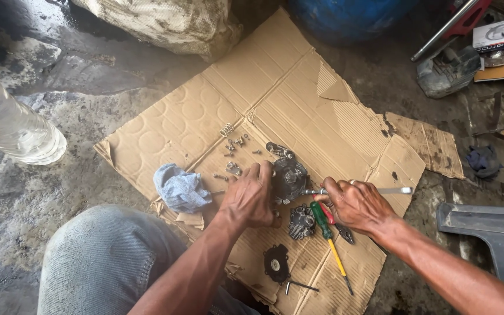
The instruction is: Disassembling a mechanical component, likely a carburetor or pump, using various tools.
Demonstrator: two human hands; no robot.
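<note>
Left hand (pixel 251 195) on metal housing (pixel 290 178); right hand (pixel 354 204) around wrench (pixel 389 191)

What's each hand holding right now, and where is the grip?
The left hand grips the round metal part by its left side. The right hand holds a slim metal tool near its working end, tip against the part.

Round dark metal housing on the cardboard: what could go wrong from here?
1. The left hand alone steadies the round dark metal housing; the silver wrench in the right hand might slip.
2. The small loose screws and coil spring lie unboxed on the creased brown cardboard sheet; they could roll off.
</note>
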